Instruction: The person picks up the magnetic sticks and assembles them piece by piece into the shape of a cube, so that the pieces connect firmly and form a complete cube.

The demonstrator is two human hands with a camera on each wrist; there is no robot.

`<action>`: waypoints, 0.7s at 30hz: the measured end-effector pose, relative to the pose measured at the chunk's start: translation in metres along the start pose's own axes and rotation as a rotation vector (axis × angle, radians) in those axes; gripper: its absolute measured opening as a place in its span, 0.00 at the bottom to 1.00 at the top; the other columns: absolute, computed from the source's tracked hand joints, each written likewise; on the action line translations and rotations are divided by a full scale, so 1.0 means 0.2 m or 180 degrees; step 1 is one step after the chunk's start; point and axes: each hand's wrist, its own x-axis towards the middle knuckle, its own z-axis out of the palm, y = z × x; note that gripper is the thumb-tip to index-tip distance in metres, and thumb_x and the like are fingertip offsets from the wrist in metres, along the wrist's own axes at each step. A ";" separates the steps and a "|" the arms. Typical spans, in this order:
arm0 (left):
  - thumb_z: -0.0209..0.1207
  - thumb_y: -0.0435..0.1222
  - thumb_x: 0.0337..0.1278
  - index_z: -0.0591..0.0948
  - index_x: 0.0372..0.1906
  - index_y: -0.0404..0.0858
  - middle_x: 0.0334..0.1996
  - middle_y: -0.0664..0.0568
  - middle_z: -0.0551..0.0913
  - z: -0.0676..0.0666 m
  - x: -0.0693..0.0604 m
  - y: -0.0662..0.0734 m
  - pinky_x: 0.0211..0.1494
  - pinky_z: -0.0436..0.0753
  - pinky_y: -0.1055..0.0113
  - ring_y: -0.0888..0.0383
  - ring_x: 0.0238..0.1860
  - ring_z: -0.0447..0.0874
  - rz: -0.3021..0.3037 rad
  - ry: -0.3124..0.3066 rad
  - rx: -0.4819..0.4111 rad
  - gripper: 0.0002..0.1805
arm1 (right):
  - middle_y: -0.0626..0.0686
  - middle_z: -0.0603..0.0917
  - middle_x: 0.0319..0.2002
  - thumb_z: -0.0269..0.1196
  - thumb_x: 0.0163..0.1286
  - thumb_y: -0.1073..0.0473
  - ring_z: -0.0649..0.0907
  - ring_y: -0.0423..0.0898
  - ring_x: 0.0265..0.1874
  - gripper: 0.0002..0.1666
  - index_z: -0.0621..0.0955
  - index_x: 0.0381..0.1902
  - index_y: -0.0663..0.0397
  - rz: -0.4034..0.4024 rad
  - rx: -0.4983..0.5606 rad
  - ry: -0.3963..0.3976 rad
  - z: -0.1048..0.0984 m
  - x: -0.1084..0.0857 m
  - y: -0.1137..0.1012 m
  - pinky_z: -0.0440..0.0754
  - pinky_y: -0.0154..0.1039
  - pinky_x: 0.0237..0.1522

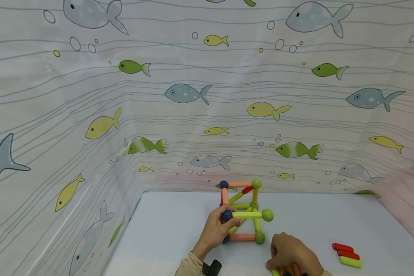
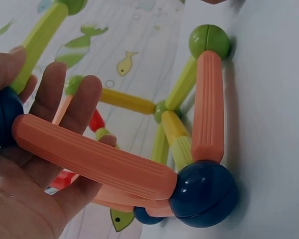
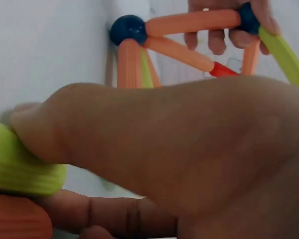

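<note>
A frame of sticks and balls stands on the white table. My left hand (image 1: pixel 215 230) (image 2: pixel 35 174) grips its near upper dark blue ball (image 1: pixel 226 215) (image 2: pixel 4 117), from which a yellow-green stick (image 1: pixel 246 215) runs to a green ball (image 1: pixel 267 215). An orange stick (image 2: pixel 94 155) joins the held ball to a lower blue ball (image 2: pixel 203 194). Near the front edge, my right hand (image 1: pixel 291 253) (image 3: pixel 179 134) bends over several loose sticks, thumb and fingers around a yellow-green stick (image 3: pixel 25 167); an orange stick (image 3: pixel 17 219) lies beside it. Some of its fingertips are hidden.
To the right of my right hand, two red sticks (image 1: pixel 343 247) and a yellow-green stick (image 1: pixel 350 262) lie together on the table (image 1: pixel 172 214). A fish-patterned sheet (image 1: pixel 241 145) hangs behind the table and at its sides.
</note>
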 end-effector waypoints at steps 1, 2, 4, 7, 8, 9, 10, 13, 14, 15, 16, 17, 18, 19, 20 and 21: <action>0.65 0.40 0.74 0.82 0.58 0.39 0.47 0.43 0.89 0.00 0.00 0.00 0.41 0.83 0.70 0.61 0.43 0.89 -0.0005 -0.0001 0.0015 0.15 | 0.49 0.82 0.20 0.79 0.60 0.50 0.78 0.43 0.20 0.17 0.82 0.25 0.50 -0.0117 0.0123 -0.0040 0.00 0.00 0.02 0.73 0.36 0.26; 0.65 0.40 0.74 0.82 0.58 0.38 0.47 0.43 0.89 0.00 0.00 -0.01 0.41 0.84 0.70 0.61 0.43 0.90 -0.0001 -0.0004 0.0018 0.15 | 0.49 0.82 0.20 0.78 0.62 0.51 0.77 0.42 0.19 0.16 0.82 0.26 0.50 -0.0283 0.0247 -0.0069 -0.01 0.01 0.03 0.72 0.35 0.25; 0.65 0.40 0.74 0.81 0.59 0.35 0.47 0.43 0.89 0.00 0.00 -0.01 0.41 0.84 0.68 0.62 0.43 0.90 0.0020 -0.0010 0.0014 0.17 | 0.49 0.82 0.22 0.74 0.66 0.52 0.77 0.41 0.19 0.14 0.82 0.28 0.52 -0.0633 0.0550 -0.0125 -0.03 0.03 0.07 0.72 0.34 0.23; 0.66 0.41 0.73 0.81 0.59 0.33 0.47 0.45 0.89 0.00 0.01 -0.01 0.41 0.85 0.67 0.62 0.42 0.89 0.0036 -0.0017 0.0008 0.19 | 0.49 0.85 0.28 0.68 0.74 0.52 0.81 0.42 0.21 0.13 0.82 0.37 0.56 -0.1078 0.1000 -0.0174 -0.07 0.05 0.12 0.76 0.34 0.22; 0.66 0.41 0.73 0.81 0.59 0.34 0.46 0.45 0.89 0.00 0.01 -0.01 0.41 0.85 0.67 0.63 0.42 0.89 0.0037 -0.0017 0.0008 0.18 | 0.50 0.87 0.31 0.67 0.76 0.52 0.83 0.43 0.23 0.14 0.81 0.41 0.59 -0.1188 0.1142 -0.0167 -0.09 0.05 0.13 0.78 0.35 0.22; 0.66 0.41 0.73 0.81 0.59 0.35 0.46 0.45 0.89 0.00 0.00 -0.01 0.41 0.84 0.67 0.63 0.42 0.88 0.0041 -0.0017 0.0006 0.18 | 0.51 0.88 0.33 0.65 0.78 0.52 0.85 0.46 0.24 0.16 0.79 0.45 0.61 -0.1254 0.1283 -0.0151 -0.10 0.06 0.14 0.81 0.37 0.22; 0.66 0.41 0.73 0.82 0.58 0.36 0.46 0.44 0.89 0.00 0.00 -0.01 0.40 0.84 0.67 0.62 0.41 0.88 0.0043 -0.0017 0.0000 0.17 | 0.52 0.89 0.35 0.63 0.80 0.52 0.87 0.48 0.24 0.17 0.78 0.49 0.63 -0.1301 0.1401 -0.0121 -0.12 0.06 0.15 0.84 0.40 0.23; 0.65 0.40 0.73 0.82 0.58 0.38 0.47 0.41 0.88 0.00 0.00 -0.01 0.40 0.84 0.68 0.62 0.42 0.89 0.0038 -0.0022 -0.0014 0.15 | 0.57 0.91 0.39 0.61 0.82 0.52 0.90 0.54 0.26 0.23 0.72 0.57 0.69 -0.1399 0.1695 0.0054 -0.15 0.05 0.15 0.89 0.48 0.25; 0.65 0.40 0.73 0.82 0.57 0.39 0.47 0.40 0.88 0.00 0.00 -0.01 0.40 0.84 0.68 0.61 0.42 0.89 0.0037 -0.0023 -0.0024 0.15 | 0.59 0.91 0.40 0.61 0.82 0.52 0.90 0.54 0.27 0.24 0.71 0.57 0.69 -0.1432 0.1736 0.0145 -0.16 0.05 0.15 0.90 0.49 0.28; 0.65 0.40 0.74 0.82 0.58 0.38 0.47 0.39 0.88 0.00 0.00 -0.01 0.40 0.83 0.68 0.60 0.42 0.89 0.0038 -0.0026 -0.0033 0.15 | 0.61 0.91 0.42 0.62 0.81 0.53 0.91 0.54 0.28 0.24 0.70 0.57 0.69 -0.1445 0.1769 0.0246 -0.16 0.06 0.14 0.91 0.50 0.30; 0.65 0.40 0.74 0.82 0.58 0.38 0.47 0.39 0.88 0.00 0.00 -0.01 0.40 0.83 0.68 0.60 0.43 0.90 0.0034 -0.0024 -0.0036 0.15 | 0.63 0.91 0.44 0.63 0.81 0.53 0.91 0.54 0.29 0.24 0.70 0.57 0.68 -0.1450 0.1798 0.0344 -0.16 0.06 0.14 0.91 0.50 0.31; 0.65 0.40 0.74 0.82 0.58 0.38 0.47 0.39 0.88 0.00 0.00 -0.01 0.40 0.83 0.69 0.60 0.43 0.90 0.0029 -0.0022 -0.0038 0.15 | 0.65 0.90 0.45 0.64 0.80 0.53 0.91 0.53 0.30 0.24 0.70 0.57 0.67 -0.1455 0.1826 0.0431 -0.16 0.06 0.13 0.91 0.50 0.33; 0.65 0.40 0.74 0.82 0.58 0.38 0.47 0.39 0.88 0.00 0.00 -0.01 0.40 0.83 0.69 0.59 0.43 0.90 0.0025 -0.0018 -0.0041 0.15 | 0.67 0.90 0.47 0.65 0.79 0.54 0.92 0.53 0.31 0.22 0.71 0.55 0.66 -0.1452 0.1840 0.0505 -0.16 0.06 0.13 0.91 0.49 0.34; 0.65 0.40 0.74 0.82 0.58 0.37 0.47 0.40 0.88 0.00 0.00 -0.01 0.40 0.83 0.70 0.59 0.43 0.90 0.0022 -0.0015 -0.0038 0.16 | 0.68 0.89 0.48 0.67 0.78 0.55 0.92 0.52 0.33 0.22 0.73 0.56 0.66 -0.1447 0.1839 0.0586 -0.16 0.07 0.12 0.92 0.48 0.35; 0.65 0.40 0.74 0.81 0.58 0.36 0.47 0.39 0.88 0.00 0.00 -0.01 0.39 0.83 0.70 0.59 0.43 0.90 0.0022 -0.0013 -0.0038 0.16 | 0.68 0.89 0.49 0.68 0.76 0.55 0.92 0.51 0.34 0.23 0.74 0.56 0.66 -0.1429 0.1829 0.0661 -0.16 0.07 0.12 0.92 0.47 0.36; 0.65 0.40 0.74 0.81 0.59 0.36 0.47 0.39 0.88 0.00 0.00 -0.01 0.39 0.83 0.70 0.59 0.43 0.90 0.0025 -0.0012 -0.0037 0.17 | 0.67 0.89 0.49 0.70 0.75 0.56 0.91 0.50 0.34 0.23 0.75 0.56 0.65 -0.1409 0.1808 0.0732 -0.15 0.07 0.12 0.92 0.45 0.36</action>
